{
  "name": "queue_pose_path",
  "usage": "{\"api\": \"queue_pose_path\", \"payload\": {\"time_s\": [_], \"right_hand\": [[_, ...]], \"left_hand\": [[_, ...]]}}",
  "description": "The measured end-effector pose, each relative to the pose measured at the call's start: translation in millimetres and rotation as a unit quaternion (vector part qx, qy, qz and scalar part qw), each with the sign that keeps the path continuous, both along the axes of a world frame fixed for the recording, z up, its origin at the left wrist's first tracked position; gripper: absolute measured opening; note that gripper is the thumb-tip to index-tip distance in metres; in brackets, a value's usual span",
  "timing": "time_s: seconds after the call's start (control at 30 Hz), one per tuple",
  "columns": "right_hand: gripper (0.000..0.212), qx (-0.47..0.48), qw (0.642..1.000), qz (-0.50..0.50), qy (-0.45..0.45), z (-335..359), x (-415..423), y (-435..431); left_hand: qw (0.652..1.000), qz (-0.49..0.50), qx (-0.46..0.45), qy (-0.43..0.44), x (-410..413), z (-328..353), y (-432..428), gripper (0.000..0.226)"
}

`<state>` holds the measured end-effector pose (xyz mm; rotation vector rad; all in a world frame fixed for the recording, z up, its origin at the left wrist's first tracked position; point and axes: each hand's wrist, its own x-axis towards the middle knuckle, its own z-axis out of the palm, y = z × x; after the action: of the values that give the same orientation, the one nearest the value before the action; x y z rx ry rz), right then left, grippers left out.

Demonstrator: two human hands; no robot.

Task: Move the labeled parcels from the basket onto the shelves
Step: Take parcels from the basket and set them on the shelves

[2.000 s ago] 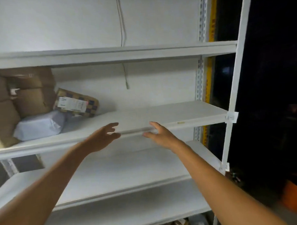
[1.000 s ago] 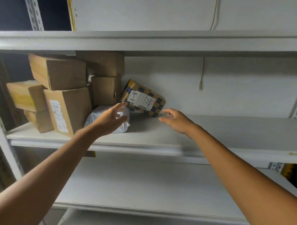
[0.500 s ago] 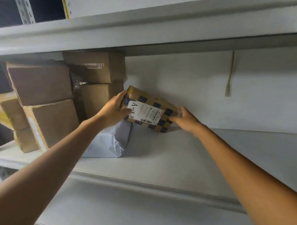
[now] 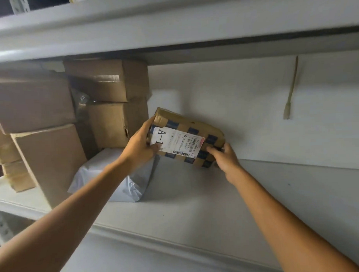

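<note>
A brown parcel with blue checks and a white label reading "A-1" (image 4: 186, 135) leans tilted against the back wall on the white shelf (image 4: 197, 206). My left hand (image 4: 139, 146) grips its left end, thumb on the label. My right hand (image 4: 224, 157) holds its lower right corner. The parcel's left end rests over a grey-white poly bag (image 4: 119, 182). The basket is out of view.
Several brown cardboard boxes (image 4: 51, 156) are stacked at the shelf's left, reaching up to the shelf above (image 4: 171, 34). A cable end (image 4: 289, 99) hangs on the back wall. The shelf surface to the right of the parcel is bare.
Both hands reached from the shelf's front edge in to the checked parcel and took hold of it at either end. The view moved left and closer.
</note>
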<state>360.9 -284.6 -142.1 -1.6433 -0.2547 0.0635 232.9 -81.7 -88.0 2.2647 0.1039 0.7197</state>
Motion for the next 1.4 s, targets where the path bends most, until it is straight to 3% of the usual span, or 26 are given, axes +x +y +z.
{"api": "queue_pose_path", "payload": {"time_s": [0.37, 0.53, 0.7, 0.8, 0.93, 1.17, 1.4], "right_hand": [[0.034, 0.016, 0.984, -0.132, -0.117, 12, -117, -109], [0.039, 0.000, 0.967, -0.223, -0.123, 2, -190, -189], [0.040, -0.003, 0.940, -0.322, -0.114, 4, -263, -290], [0.037, -0.012, 0.917, -0.382, -0.113, -2, -310, -351], [0.026, -0.022, 0.880, -0.459, -0.119, -15, -379, -428], [0.052, -0.034, 0.826, -0.555, -0.089, -61, -514, -531], [0.041, -0.016, 0.818, -0.573, -0.045, -121, -635, -573]], "left_hand": [[0.985, -0.110, -0.125, -0.050, -44, -3, -71, 0.058], [0.949, -0.199, -0.238, -0.049, -75, -19, -152, 0.048], [0.911, -0.309, -0.274, 0.000, -95, -16, -257, 0.047], [0.894, -0.359, -0.266, 0.022, -116, -21, -324, 0.044], [0.872, -0.426, -0.238, 0.050, -144, -36, -410, 0.057], [0.825, -0.543, -0.139, 0.065, -222, -85, -541, 0.061], [0.785, -0.598, -0.099, 0.124, -311, -154, -616, 0.073]]}}
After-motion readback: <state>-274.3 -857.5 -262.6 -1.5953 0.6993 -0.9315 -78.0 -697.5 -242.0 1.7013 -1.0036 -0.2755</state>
